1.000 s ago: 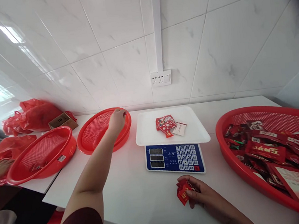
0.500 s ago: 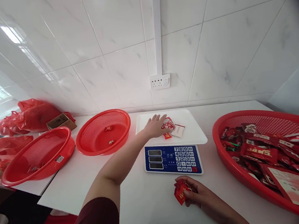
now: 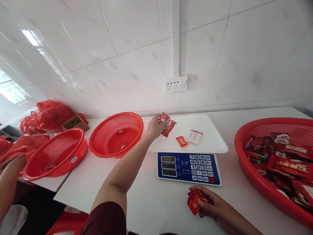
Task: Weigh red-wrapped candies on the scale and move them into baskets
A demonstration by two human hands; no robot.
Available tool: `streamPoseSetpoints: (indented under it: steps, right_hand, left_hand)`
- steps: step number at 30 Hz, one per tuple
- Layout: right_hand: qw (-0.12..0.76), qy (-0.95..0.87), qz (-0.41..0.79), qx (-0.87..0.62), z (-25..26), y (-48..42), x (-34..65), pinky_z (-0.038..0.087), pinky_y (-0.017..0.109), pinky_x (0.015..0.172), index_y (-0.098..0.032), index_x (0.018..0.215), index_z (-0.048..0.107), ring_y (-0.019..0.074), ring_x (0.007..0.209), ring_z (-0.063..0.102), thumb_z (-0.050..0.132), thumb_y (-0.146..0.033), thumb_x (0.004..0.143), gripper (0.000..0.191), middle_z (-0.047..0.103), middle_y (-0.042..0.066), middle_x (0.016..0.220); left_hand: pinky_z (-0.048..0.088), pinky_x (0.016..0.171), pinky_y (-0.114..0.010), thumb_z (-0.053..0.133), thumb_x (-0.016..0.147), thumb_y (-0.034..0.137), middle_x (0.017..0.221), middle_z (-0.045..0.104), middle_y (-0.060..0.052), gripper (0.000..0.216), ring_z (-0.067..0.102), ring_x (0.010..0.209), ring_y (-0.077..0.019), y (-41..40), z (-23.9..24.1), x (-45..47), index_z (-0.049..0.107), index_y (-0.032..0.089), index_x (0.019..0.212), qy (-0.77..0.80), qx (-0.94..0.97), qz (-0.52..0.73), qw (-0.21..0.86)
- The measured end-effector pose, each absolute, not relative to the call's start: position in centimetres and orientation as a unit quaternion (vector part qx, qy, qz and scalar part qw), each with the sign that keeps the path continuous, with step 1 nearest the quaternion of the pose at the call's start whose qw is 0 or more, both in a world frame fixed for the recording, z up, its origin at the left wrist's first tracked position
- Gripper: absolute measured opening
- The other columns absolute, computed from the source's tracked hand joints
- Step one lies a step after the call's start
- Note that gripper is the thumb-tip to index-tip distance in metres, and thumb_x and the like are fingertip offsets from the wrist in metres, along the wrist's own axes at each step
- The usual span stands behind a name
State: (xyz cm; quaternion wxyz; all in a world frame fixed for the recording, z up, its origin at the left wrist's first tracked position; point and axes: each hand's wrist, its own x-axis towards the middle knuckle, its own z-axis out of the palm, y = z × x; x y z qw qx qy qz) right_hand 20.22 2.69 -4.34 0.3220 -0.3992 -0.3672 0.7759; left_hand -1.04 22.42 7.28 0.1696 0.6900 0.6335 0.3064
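Left hand [image 3: 154, 127] pinches a couple of red packets [image 3: 166, 124] over the left edge of the scale tray [image 3: 211, 141], red basket [image 3: 105, 133] just to its left and nearest this hand; right hand [image 3: 213, 208], well apart, curls around a lone packet [image 3: 194, 203].

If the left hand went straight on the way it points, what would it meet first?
Likely the wall under the socket: the left hand, gripping red packets, is over the back left corner of the tray. Depth is unclear.
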Motion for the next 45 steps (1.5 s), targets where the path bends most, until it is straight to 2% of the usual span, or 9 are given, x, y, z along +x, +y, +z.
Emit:
streamPoseSetpoints:
  steps: [9,14,17,22,27,32,37,41,45]
  right_hand:
    - [0.315,-0.378,0.765,-0.415,-3.9,2.7,20.2,0.042,0.032,0.068,-0.022,0.104,0.062,0.0178,0.075,0.054,0.073,-0.047,0.065,0.047,0.063,0.006,0.093]
    - [0.31,-0.379,0.77,-0.409,-3.7,2.9,20.2,0.042,0.032,0.069,-0.023,0.103,0.062,0.0176,0.077,0.055,0.072,-0.046,0.068,0.043,0.062,0.005,0.094]
    - [0.304,-0.374,0.786,-0.387,-3.9,3.0,20.4,0.042,0.031,0.07,-0.023,0.105,0.06,0.0166,0.079,0.055,0.072,-0.043,0.069,0.043,0.062,0.005,0.095]
    - [0.311,-0.364,0.793,-0.377,-4.5,3.1,20.6,0.042,0.031,0.071,-0.022,0.107,0.058,0.0165,0.079,0.057,0.073,-0.041,0.069,0.045,0.062,0.005,0.096]
    - [0.317,-0.371,0.789,-0.374,-4.9,3.1,20.6,0.043,0.03,0.07,-0.022,0.107,0.058,0.0162,0.081,0.057,0.073,-0.041,0.07,0.044,0.062,0.005,0.095]
    - [0.345,-0.378,0.775,-0.371,-4.7,2.8,20.1,0.042,0.029,0.065,-0.021,0.105,0.059,0.0162,0.076,0.057,0.074,-0.042,0.067,0.045,0.064,0.005,0.089]
    - [0.337,-0.393,0.767,-0.38,-4.7,2.8,20.0,0.042,0.031,0.065,-0.021,0.103,0.059,0.0175,0.075,0.057,0.074,-0.044,0.066,0.047,0.065,0.006,0.09]
    - [0.336,-0.391,0.764,-0.387,-4.6,2.7,20.0,0.042,0.031,0.065,-0.021,0.102,0.06,0.0165,0.073,0.055,0.074,-0.044,0.065,0.046,0.065,0.005,0.088]
    - [0.34,-0.383,0.756,-0.407,-4.3,2.6,19.9,0.042,0.031,0.065,-0.023,0.101,0.063,0.0164,0.074,0.055,0.074,-0.045,0.065,0.044,0.064,0.005,0.09]
  left_hand:
    - [0.05,0.068,-0.03,0.038,0.091,0.046,0.105,0.064,-0.009,0.046,0.064,0.088,-0.0218,20.4,9.9,-11.1,0.034,0.02,0.129,0.725,0.595,0.344,0.057]
    - [0.034,0.097,-0.049,0.053,0.083,0.048,0.131,0.05,-0.018,0.055,0.037,0.128,-0.0354,20.2,9.6,-13.3,0.041,0.018,0.128,0.743,0.608,0.279,0.018]
    - [0.022,0.107,-0.048,0.049,0.086,0.044,0.144,0.036,-0.015,0.054,0.022,0.137,-0.0304,20.2,8.8,-10.3,0.037,0.019,0.133,0.688,0.679,0.253,0.029]
    - [0.032,0.106,-0.031,0.049,0.087,0.047,0.139,0.045,-0.006,0.053,0.034,0.133,-0.019,19.6,6.9,-0.9,0.04,0.022,0.133,0.557,0.797,0.201,0.118]
    - [0.024,0.109,-0.049,0.044,0.088,0.048,0.149,0.027,-0.011,0.058,0.015,0.14,-0.0286,19.8,5.3,6.3,0.031,0.022,0.139,0.459,0.855,0.122,0.209]
    - [0.021,0.112,-0.035,0.043,0.09,0.024,0.137,0.047,-0.008,0.034,0.031,0.134,-0.0187,21.0,4.7,8.3,0.052,0.02,0.123,0.415,0.885,0.09,0.192]
    - [0.027,0.107,-0.044,0.053,0.084,0.045,0.146,0.029,-0.012,0.06,0.023,0.135,-0.0295,21.6,4.7,7.6,0.035,0.021,0.136,0.426,0.886,0.099,0.156]
    - [0.035,0.099,-0.044,0.053,0.08,0.055,0.128,0.048,-0.012,0.063,0.041,0.122,-0.0308,22.3,5.0,7.3,0.041,0.021,0.131,0.419,0.894,0.078,0.139]
    - [0.046,0.084,-0.038,0.059,0.078,0.051,0.121,0.052,-0.011,0.059,0.057,0.102,-0.0264,22.8,5.0,7.6,0.044,0.02,0.126,0.431,0.877,0.111,0.181]
